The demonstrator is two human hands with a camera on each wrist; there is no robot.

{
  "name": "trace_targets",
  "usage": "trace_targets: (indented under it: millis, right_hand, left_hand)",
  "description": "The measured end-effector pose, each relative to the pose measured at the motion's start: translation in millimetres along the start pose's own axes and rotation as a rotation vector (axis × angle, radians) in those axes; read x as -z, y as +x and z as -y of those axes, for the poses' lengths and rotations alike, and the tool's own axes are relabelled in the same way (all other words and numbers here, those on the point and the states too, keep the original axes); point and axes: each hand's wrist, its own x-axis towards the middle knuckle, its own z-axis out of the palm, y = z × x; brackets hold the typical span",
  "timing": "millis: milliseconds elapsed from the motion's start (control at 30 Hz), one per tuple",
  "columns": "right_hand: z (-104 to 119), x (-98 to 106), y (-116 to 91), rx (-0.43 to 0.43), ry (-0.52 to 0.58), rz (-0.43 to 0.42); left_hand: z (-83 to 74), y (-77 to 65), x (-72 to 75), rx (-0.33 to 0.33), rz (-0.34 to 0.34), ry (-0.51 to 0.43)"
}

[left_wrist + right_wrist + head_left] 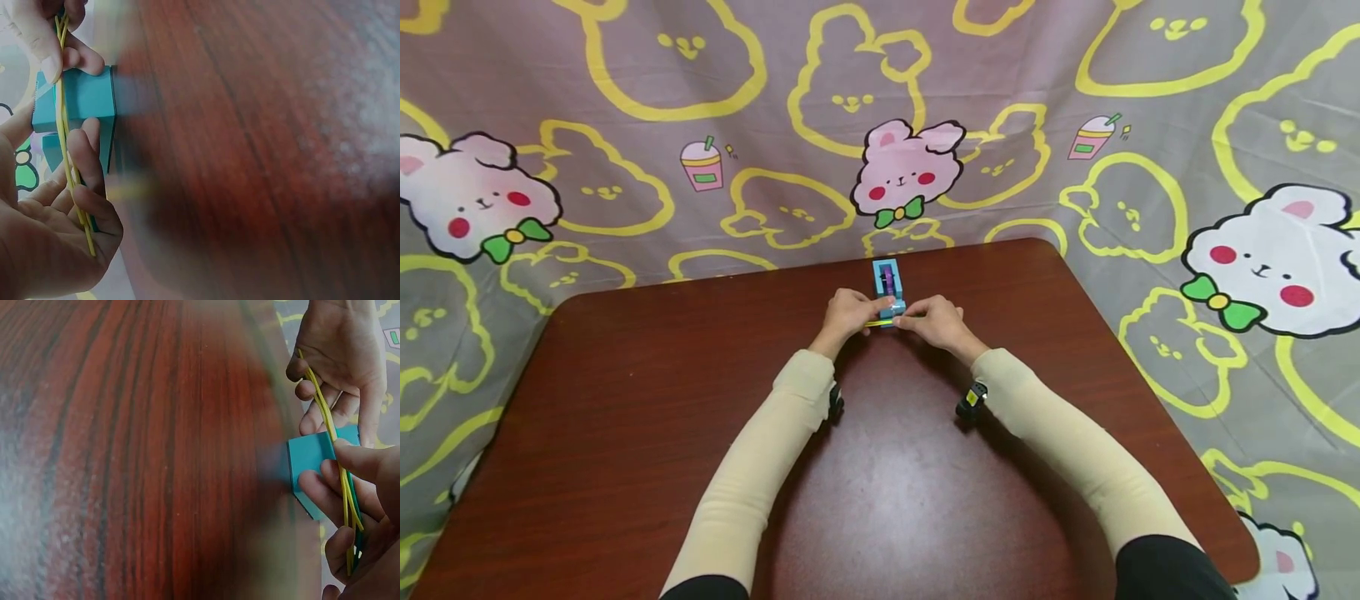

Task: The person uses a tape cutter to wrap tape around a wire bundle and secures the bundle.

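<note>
A blue tape dispenser [897, 282] with a purple wheel stands near the table's far edge, in front of both hands. My left hand [847, 312] grips a bundle of thin yellow strands [62, 119], fingers curled round one end and the thumb reaching towards the dispenser. A dark green strand [355, 503] runs along with them. Thumb and fingers of my right hand [936, 321] pinch the bundle's other end. The strands cross close in front of the dispenser's blue body [309, 453]. In the left wrist view, a translucent strip [46, 86] shows beside the right thumb.
The brown wooden table [662, 417] extends around and in front of the arms. A patterned cloth [820, 92] with cartoon rabbits hangs behind it and along its sides. A small black camera [972, 400] is worn at the right wrist.
</note>
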Motion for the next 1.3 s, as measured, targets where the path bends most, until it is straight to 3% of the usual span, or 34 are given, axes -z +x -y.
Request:
trace_targets:
  millis: [267, 567, 767, 967, 1033, 1300]
  right_hand:
    - [-4, -1, -2, 0.006, -0.007, 0.012]
    - [-3, 1, -2, 0.033, -0.029, 0.031]
    - [4, 7, -8, 0.089, -0.038, -0.001]
    - [21, 21, -16, 0.133, -0.019, -0.018]
    - [26, 25, -18, 0.135, 0.004, 0.0]
    - [38, 39, -25, 0.195, 0.125, 0.109]
  left_hand:
    - [-2.9, 2.4, -1.2, 0.036, 0.012, -0.013]
    - [3.6, 1.6, 2.9, -0.005, 0.056, 0.021]
    - [14.9, -2.3, 17.4, -0.111, 0.163, 0.022]
    - [17.7, -14.8, 40.7, -0.318, 0.343, 0.014]
    - [18.1, -20.5, 49.3, -0.372, 0.353, 0.033]
    - [18.2, -44.4, 75.1, -0.558, 0.284, 0.187]
